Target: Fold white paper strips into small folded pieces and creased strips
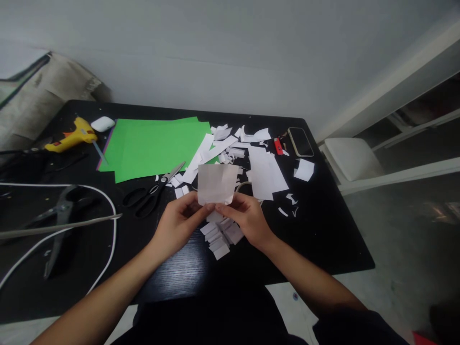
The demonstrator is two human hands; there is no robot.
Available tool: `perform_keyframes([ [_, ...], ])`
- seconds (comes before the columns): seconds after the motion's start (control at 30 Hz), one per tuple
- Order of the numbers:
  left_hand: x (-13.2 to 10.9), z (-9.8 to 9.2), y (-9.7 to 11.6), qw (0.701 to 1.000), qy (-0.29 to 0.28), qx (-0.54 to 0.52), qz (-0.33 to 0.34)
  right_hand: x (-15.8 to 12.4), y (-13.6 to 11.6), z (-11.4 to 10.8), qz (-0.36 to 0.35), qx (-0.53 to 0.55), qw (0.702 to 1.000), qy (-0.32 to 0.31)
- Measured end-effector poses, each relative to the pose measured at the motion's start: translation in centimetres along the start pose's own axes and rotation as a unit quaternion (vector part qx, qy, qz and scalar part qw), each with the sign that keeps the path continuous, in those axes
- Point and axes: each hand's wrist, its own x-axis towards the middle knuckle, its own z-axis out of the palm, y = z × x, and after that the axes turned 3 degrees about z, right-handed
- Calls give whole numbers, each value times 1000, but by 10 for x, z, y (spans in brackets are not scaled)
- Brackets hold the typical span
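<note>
L hand [181,213] and R hand [248,216] each had a pinch on the near edge of a whitish paper pc [216,184], thumbs almost meeting mid-edge; fingers behind mostly hidden. Paper pc was held over the tabletop [309,225], R of the green sheets [154,148] and a bit nearer the person. From the thumbs it stood away from the body, approx. square, so no clear long axis; neither hand was nearer, one each side of its midline. Small flap [213,217] showed below the thumbs, couldn't tell if same pc. Folded strips [217,239] lay below the hands, nearer the person than the green sheets. Scissors [164,180] were at the green sheets' near edge, blades pointing R + away. Scraps [223,147] ran along the green sheets' R side, w/ white sheets [264,172] farther R. Glue gun [82,128] was L of the green sheets.
</note>
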Motion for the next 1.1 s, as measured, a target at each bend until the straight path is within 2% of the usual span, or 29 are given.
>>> perform_keyframes([
  [0.47, 0, -2, 2, 1000, 13, 9, 17, 1, -1, -1, 7, -17, 1000, 0],
  [0.87, 1, -2, 3, 999, 14, -36, -8, 1, -6, -2, -14, -11, 1000, -12],
  [1.1, 1, 1, 2, 999, 23, -20, 8, 1, 0, -1, -26, -24, 999, -18],
])
